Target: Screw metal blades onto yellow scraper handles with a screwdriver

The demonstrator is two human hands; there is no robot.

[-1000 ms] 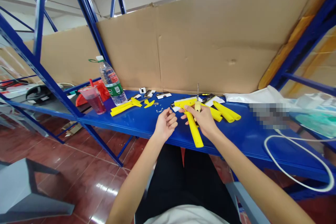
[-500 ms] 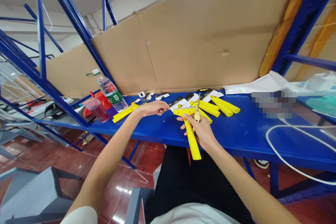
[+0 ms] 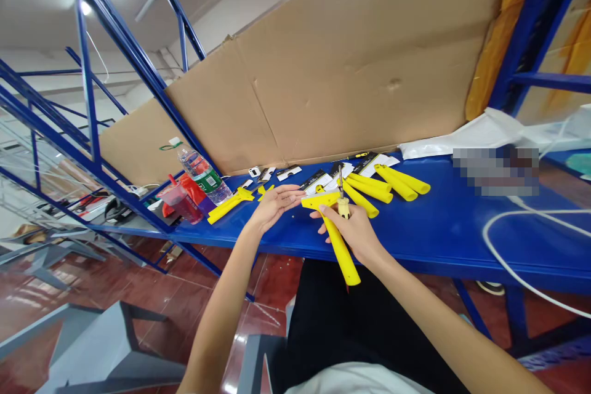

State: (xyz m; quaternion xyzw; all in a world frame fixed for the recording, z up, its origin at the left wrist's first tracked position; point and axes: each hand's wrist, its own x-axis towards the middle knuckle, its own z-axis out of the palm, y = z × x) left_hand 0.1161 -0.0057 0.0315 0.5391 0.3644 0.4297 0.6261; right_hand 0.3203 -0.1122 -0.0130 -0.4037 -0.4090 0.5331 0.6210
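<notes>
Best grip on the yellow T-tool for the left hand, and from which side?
Probably the lower handle, coming from the left: it is long and slim, and sticks out free below the right hand, which grips higher, near the crosspiece, along with the screwdriver.

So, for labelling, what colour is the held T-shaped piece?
The T-shaped piece is yellow, clearest in the head view.

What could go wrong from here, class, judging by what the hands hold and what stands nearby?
1. The right hand holds both a yellow T-shaped piece and a screwdriver, so its grip on either might slip.
2. The screwdriver's bare shaft points up, with the left hand close by; a careless move could poke those fingers.
3. The cup of red drink stands on the same table and might spill if bumped.
</notes>
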